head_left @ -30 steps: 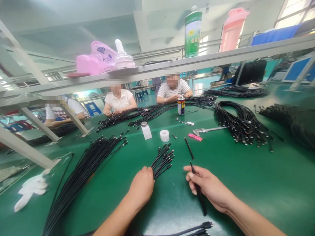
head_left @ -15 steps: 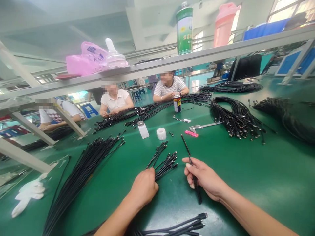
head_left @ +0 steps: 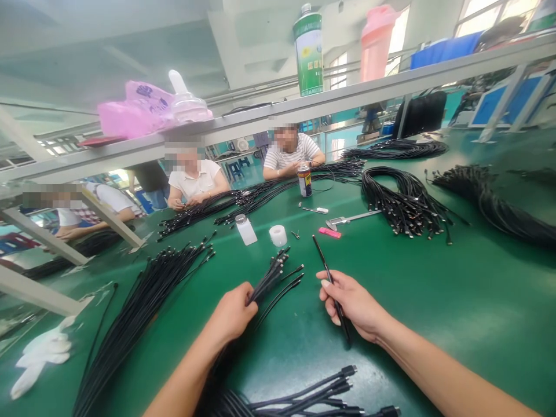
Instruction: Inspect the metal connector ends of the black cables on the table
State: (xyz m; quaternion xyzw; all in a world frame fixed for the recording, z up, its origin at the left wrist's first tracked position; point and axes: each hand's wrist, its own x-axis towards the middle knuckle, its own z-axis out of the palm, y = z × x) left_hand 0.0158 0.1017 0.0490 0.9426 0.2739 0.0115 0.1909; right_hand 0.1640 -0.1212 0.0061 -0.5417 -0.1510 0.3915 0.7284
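Black cables (head_left: pixel 270 277) clenched (left fingers (head_left: pixel 248 300)), rod (head_left: pixel 322 260) pinched

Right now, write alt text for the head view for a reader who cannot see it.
A person's left hand grasps a small bundle of black cables while the right hand holds a thin black stick over a green table. More cable bundles lie around, and three people sit at the far side.

Cable bundle (head_left: pixel 273 275): black plastic sheathing is looking smooth and matt.
Black rod (head_left: pixel 321 258): is looking smooth, faintly glossy.
Table mat (head_left: pixel 434 301): green surface is showing a soft sheen.
Caliper (head_left: pixel 354 219): bare metal is gleaming.
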